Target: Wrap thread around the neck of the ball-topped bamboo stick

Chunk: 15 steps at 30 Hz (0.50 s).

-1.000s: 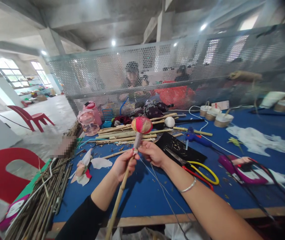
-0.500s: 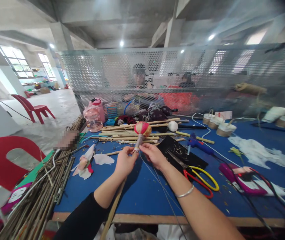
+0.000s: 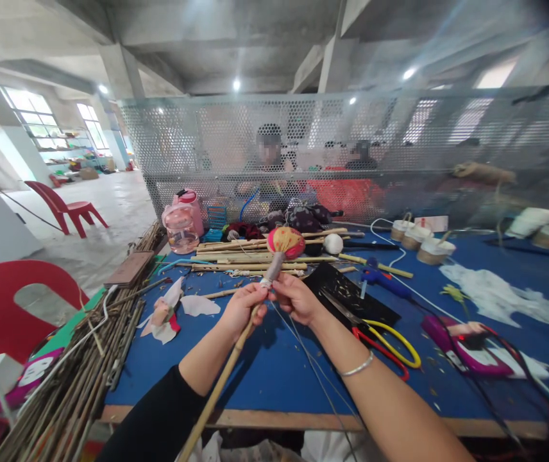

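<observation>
My left hand (image 3: 242, 313) is closed around a bamboo stick (image 3: 214, 401) just below its top. The stick slants from the lower left up to a red-and-yellow ball-shaped head (image 3: 285, 241) on a grey wrapped neck (image 3: 275, 265). At the base of that neck is a whitish binding (image 3: 267, 283). My right hand (image 3: 298, 300) pinches beside the binding, fingertips close to my left hand's. Thin wires or threads (image 3: 309, 351) trail from there toward the table's front edge; their upper ends are hidden by the fingers.
Scissors (image 3: 375, 333) lie partly on a black sheet (image 3: 351, 292), near a blue glue gun (image 3: 383, 279). Bamboo pieces (image 3: 236, 260) and a white ball (image 3: 333, 244) are behind my hands. Fabric scraps (image 3: 163, 314) lie left, beside bundled sticks (image 3: 77, 366). A perforated screen (image 3: 183, 141) stands behind.
The ball head has shifted right and turned, now showing more yellow. The stick leans more, its lower end further left. My left hand now wraps the stick more plainly.
</observation>
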Each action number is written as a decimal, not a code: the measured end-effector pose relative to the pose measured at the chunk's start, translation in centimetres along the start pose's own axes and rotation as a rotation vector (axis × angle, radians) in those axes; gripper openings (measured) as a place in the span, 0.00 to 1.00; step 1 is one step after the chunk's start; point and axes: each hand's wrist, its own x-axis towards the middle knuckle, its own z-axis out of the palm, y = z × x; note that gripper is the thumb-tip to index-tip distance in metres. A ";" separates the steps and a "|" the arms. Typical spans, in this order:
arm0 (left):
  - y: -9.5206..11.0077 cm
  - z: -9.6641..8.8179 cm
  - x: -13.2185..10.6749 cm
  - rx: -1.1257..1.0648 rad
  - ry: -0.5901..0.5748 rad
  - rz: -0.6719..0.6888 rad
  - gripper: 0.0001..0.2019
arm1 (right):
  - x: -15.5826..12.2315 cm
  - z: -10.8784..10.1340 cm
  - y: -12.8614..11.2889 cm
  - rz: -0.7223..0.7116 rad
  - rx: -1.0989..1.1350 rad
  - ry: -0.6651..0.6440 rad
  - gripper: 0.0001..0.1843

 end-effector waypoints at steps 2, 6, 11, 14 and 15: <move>-0.5 0.1 0.3 -0.003 -0.013 -0.149 0.13 | 0.0 -0.4 0.2 0.009 -0.020 -0.021 0.21; -1.7 0.2 0.7 0.281 0.113 -0.215 0.19 | 0.2 -0.9 1.0 0.071 -0.190 0.101 0.18; -1.9 0.3 0.2 0.616 0.221 0.109 0.18 | 0.6 -0.3 1.4 0.085 -0.218 0.118 0.19; -1.5 0.1 0.1 0.681 0.250 0.175 0.11 | 0.7 0.1 1.3 0.068 -0.212 0.096 0.23; -1.3 0.0 0.2 0.680 0.258 0.189 0.10 | 0.7 0.2 1.2 0.060 -0.220 0.090 0.23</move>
